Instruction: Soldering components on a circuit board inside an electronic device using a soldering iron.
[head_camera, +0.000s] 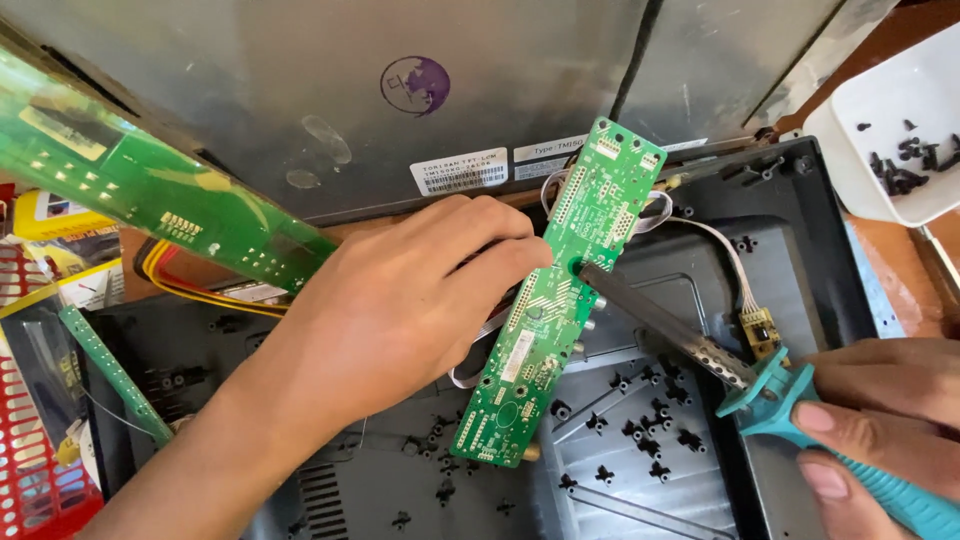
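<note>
- Left hand (400, 300) pressing on long green circuit board (560, 300), fingers (505, 262) curled loosely against its left edge.
- Right hand (880, 410) to the board's lower right, fingers closed around teal-handled soldering iron (700, 350), tip touching the board's middle.
- Board lying tilted over black plastic casing (640, 440).
- White tray of dark screws (905, 140) well to the board's upper right.
</note>
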